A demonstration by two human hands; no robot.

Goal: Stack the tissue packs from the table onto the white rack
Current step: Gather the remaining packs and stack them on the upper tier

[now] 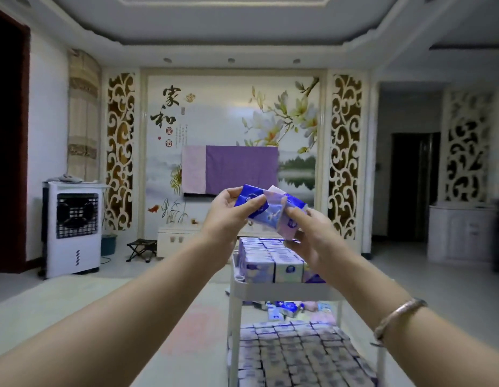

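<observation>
We are holding a small bunch of tissue packs (266, 208) up in the air, out in front of us. Our left hand (228, 216) has its grip closed on the blue pack at the left end of the bunch. Our right hand (304, 236) has its grip closed on the right end, with the fingers curled under the pale purple pack. There look to be two or three packs, but we cannot tell the count for sure.

Just below our hands stands the white rack (282, 291). Its top shelf already has rows of packs (273, 258) standing side by side, and it looks nearly full. The lower shelf (295, 356) is packed tight too. A few loose packs (282, 308) lie on the floor behind the rack. We cannot see the tabletop from here.

So we think we are in the carrying step: the packs are picked up and are right over the rack, but not set down yet.

Next we need to bring the bunch down to the top shelf. We should find a gap, or lay the packs flat on top of the rows. The packs are soft and slippery, so we should keep them together and lower them gently, or one may slide off.
</observation>
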